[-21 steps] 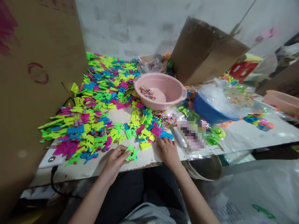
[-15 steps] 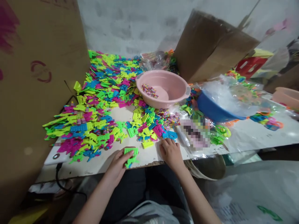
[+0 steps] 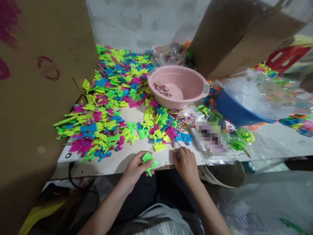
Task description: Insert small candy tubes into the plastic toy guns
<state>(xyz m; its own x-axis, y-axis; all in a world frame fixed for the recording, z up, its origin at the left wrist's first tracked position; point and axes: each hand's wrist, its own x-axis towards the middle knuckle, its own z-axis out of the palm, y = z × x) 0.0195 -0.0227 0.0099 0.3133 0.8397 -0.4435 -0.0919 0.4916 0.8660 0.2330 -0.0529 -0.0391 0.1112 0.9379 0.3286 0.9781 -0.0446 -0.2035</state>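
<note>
My left hand [image 3: 135, 168] grips a small green plastic toy piece [image 3: 149, 161] at the near edge of the white table [image 3: 127, 158]. A little to the right, my right hand [image 3: 185, 160] rests on the table edge with curled fingers pinching at something tiny; what it holds is too small to tell. Just beyond both hands lies a big heap of green, yellow, pink and blue plastic pieces [image 3: 114, 98]. Small multicoloured beads [image 3: 182, 122] lie scattered by the right hand.
A pink basin [image 3: 179, 85] with a few beads stands mid-table. A blue bowl under clear plastic [image 3: 234, 107] sits to its right. Cardboard sheets stand at the left [image 3: 36, 81] and back right [image 3: 234, 36]. A black cable [image 3: 73, 182] hangs off the table's left corner.
My left hand has drawn the green piece back toward the table edge and turned it. My right hand has slid slightly nearer the edge. The camera has tilted down a little.
</note>
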